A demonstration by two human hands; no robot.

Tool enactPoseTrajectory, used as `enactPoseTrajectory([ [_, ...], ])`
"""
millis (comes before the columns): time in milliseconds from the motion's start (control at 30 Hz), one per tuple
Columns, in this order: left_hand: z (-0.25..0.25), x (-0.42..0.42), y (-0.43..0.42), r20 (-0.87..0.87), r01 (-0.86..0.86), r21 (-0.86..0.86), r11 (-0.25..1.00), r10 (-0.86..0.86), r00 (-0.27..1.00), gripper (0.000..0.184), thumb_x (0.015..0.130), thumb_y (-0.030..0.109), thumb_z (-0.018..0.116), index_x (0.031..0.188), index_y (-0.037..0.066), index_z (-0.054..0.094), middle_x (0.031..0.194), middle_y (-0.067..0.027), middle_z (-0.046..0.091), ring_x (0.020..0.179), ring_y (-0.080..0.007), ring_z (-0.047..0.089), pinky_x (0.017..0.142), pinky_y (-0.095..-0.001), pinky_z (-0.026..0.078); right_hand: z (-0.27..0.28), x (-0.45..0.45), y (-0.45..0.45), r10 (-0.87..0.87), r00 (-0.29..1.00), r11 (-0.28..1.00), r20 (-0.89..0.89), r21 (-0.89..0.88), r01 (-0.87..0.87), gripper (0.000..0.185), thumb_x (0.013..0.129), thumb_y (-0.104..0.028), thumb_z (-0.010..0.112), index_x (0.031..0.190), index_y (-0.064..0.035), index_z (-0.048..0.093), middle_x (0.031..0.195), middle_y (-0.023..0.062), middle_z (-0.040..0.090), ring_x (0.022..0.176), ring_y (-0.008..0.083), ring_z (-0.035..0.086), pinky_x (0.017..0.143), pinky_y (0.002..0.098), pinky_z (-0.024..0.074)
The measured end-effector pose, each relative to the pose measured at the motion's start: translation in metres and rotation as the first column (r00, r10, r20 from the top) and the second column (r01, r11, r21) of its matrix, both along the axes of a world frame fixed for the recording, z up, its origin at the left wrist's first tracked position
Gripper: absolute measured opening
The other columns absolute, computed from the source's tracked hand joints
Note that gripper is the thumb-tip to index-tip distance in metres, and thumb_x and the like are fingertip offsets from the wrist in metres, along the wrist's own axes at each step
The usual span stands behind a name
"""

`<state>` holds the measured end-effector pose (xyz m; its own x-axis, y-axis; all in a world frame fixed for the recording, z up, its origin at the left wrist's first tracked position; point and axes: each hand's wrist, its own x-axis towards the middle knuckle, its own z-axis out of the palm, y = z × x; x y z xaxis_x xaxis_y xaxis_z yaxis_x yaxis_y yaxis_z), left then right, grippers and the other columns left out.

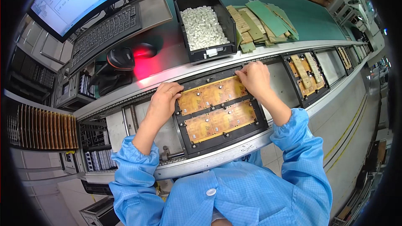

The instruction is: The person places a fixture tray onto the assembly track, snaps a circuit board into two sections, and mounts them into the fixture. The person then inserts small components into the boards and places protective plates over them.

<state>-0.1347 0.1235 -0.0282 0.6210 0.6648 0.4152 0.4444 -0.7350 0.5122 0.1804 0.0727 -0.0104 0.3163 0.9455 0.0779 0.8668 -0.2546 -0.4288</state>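
Note:
A black carrier frame (248, 130) lies on the conveyor in front of me, with two amber circuit board panels in it. My left hand (162, 101) is at the left end of the upper circuit board panel (212, 94), fingers curled against its corner. At the opposite end, my right hand (256, 78) pinches the same panel's upper right corner. The lower circuit board panel (224, 121) sits in the frame, with several dark clamps and light pins around it. My fingertips partly cover the upper panel's corners.
Beyond the conveyor stand a black bin (228, 16) of small white parts, stacked board strips (268, 19), a lit scanner (120, 58), a keyboard (104, 33) and a monitor (79, 0). Another loaded carrier (307, 74) is on the right. A board rack (46, 127) stands left.

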Motion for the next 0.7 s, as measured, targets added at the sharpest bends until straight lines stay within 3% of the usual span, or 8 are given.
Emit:
enactPoseTrajectory([
  [67, 0.009, -0.002, -0.011, 0.103, -0.096, 0.014, 0.995, 0.094, 0.99, 0.027, 0.084, -0.001, 0.068, 0.111, 0.001, 0.067, 0.109, -0.0157, 0.065, 0.105, -0.0347, 0.061, 0.091, -0.0392, 0.051, 0.009, -0.011, -0.003, 0.077, 0.89, 0.882, 0.449, 0.386, -0.271, 0.021, 0.08, -0.025, 0.078, 0.076, -0.0062, 0.071, 0.077, 0.0104, 0.065, 0.081, 0.032, 0.06, 0.073, 0.042, 0.0491],
  [100, 0.009, -0.005, -0.014, 0.103, -0.093, 0.008, 0.996, 0.091, 0.99, 0.027, 0.084, -0.001, 0.068, 0.111, 0.001, 0.067, 0.109, -0.0157, 0.065, 0.105, -0.0347, 0.061, 0.091, -0.0392, 0.051, 0.012, -0.017, 0.002, 0.195, 0.88, 0.838, 0.432, 0.393, -0.379, 0.028, 0.08, -0.03, 0.078, 0.082, -0.0059, 0.064, 0.078, 0.009, 0.065, 0.08, 0.0328, 0.059, 0.071, 0.043, 0.048],
  [167, 0.007, -0.018, -0.018, 0.103, -0.221, -0.092, 0.971, 0.23, 0.968, 0.029, 0.086, 0.001, 0.067, 0.115, 0.001, 0.066, 0.114, -0.0176, 0.063, 0.109, -0.0359, 0.06, 0.095, -0.0397, 0.049, 0.006, -0.032, 0.011, 0.413, 0.853, 0.821, 0.321, 0.273, -0.501, 0.033, 0.08, -0.033, 0.078, 0.086, -0.0058, 0.061, 0.078, 0.0075, 0.065, 0.081, 0.0322, 0.06, 0.072, 0.0425, 0.0484],
  [200, 0.005, -0.023, -0.019, 0.139, -0.242, -0.143, 0.96, 0.262, 0.955, 0.026, 0.088, 0.0, 0.065, 0.114, 0.001, 0.067, 0.113, -0.0177, 0.063, 0.109, -0.0356, 0.061, 0.096, -0.0393, 0.049, -0.001, -0.038, 0.017, 0.392, 0.791, 0.8, 0.47, 0.25, -0.546, 0.031, 0.082, -0.035, 0.076, 0.088, -0.0083, 0.062, 0.076, 0.0054, 0.065, 0.082, 0.0295, 0.061, 0.07, 0.0411, 0.0493],
  [400, -0.017, -0.056, -0.025, 0.112, -0.309, -0.155, 0.938, 0.327, 0.938, 0.025, 0.088, 0.001, 0.065, 0.113, 0.002, 0.067, 0.115, -0.0175, 0.063, 0.11, -0.036, 0.061, 0.096, -0.0388, 0.049, -0.006, -0.041, 0.046, 0.681, 0.495, 0.622, 0.54, -0.069, -0.78, 0.024, 0.085, -0.036, 0.071, 0.083, -0.0129, 0.065, 0.072, 0.0016, 0.066, 0.082, 0.0234, 0.062, 0.065, 0.0396, 0.0508],
  [500, -0.027, -0.061, -0.022, 0.111, -0.308, -0.172, 0.936, 0.33, 0.938, 0.025, 0.09, 0.001, 0.064, 0.114, 0.003, 0.067, 0.118, -0.0146, 0.065, 0.108, -0.0283, 0.064, 0.086, -0.0333, 0.052, -0.007, -0.053, 0.04, 0.617, 0.52, 0.677, 0.591, -0.062, -0.733, 0.028, 0.089, -0.032, 0.067, 0.074, -0.0091, 0.066, 0.066, 0.0072, 0.066, 0.074, 0.0265, 0.067, 0.063, 0.0407, 0.0507],
  [633, -0.019, -0.061, -0.022, 0.132, -0.298, -0.232, 0.926, 0.333, 0.933, 0.024, 0.09, 0.001, 0.064, 0.114, 0.002, 0.068, 0.118, -0.0143, 0.065, 0.108, -0.0267, 0.064, 0.087, -0.0329, 0.052, -0.003, -0.067, 0.025, 0.479, 0.782, 0.877, 0.399, -0.184, -0.444, 0.044, 0.095, -0.041, 0.06, 0.07, -0.0055, 0.066, 0.065, 0.0162, 0.066, 0.068, 0.0362, 0.068, 0.063, 0.0461, 0.0517],
  [700, -0.019, -0.066, -0.024, 0.13, -0.304, -0.233, 0.924, 0.339, 0.932, 0.024, 0.09, 0.001, 0.064, 0.114, 0.002, 0.068, 0.118, -0.0143, 0.065, 0.108, -0.0267, 0.064, 0.087, -0.033, 0.052, 0.015, -0.049, 0.015, 0.356, 0.892, 0.932, 0.279, -0.033, -0.361, 0.044, 0.097, -0.042, 0.058, 0.075, -0.0042, 0.066, 0.07, 0.0188, 0.067, 0.072, 0.0397, 0.067, 0.066, 0.0495, 0.0511],
])
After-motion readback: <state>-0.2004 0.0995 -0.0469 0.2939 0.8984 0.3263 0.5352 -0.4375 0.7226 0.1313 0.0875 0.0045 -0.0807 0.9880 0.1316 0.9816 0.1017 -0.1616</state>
